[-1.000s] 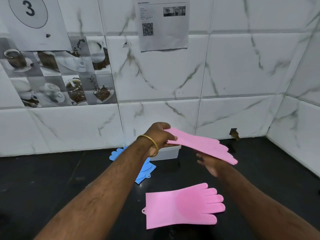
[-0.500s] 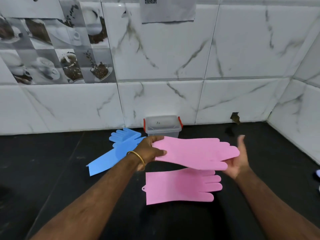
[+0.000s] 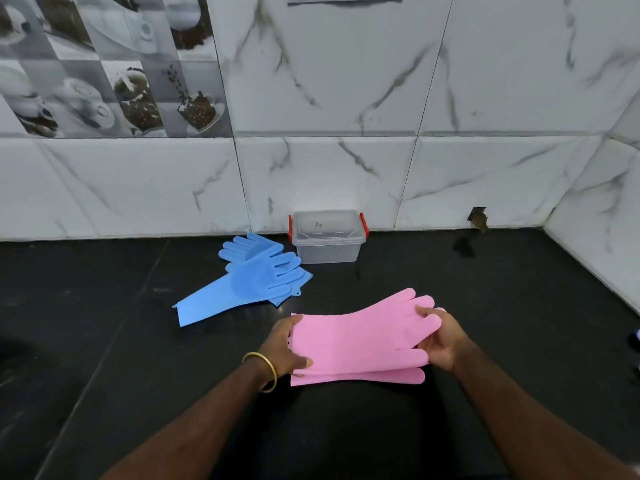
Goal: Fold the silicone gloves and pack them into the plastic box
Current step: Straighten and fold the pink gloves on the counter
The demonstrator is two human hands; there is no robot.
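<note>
A pink silicone glove (image 3: pixel 360 336) lies stretched flat on top of a second pink glove (image 3: pixel 363 375), whose edge shows just beneath it on the black counter. My left hand (image 3: pixel 285 348) grips the top glove's cuff end. My right hand (image 3: pixel 438 336) holds its finger end. Two blue gloves (image 3: pixel 256 277) lie crossed on the counter to the left of a clear plastic box (image 3: pixel 329 251) with red latches, which stands against the wall with its lid on.
The black counter (image 3: pixel 104 341) meets white marble-tiled walls at the back and on the right. A small hole in the wall (image 3: pixel 478 218) sits at the counter's back right. A gold bangle (image 3: pixel 263 370) is on my left wrist.
The top pink glove came down from mid-air onto the second pink glove. My right hand closed on its finger end. The view tilted down, and the box now shows.
</note>
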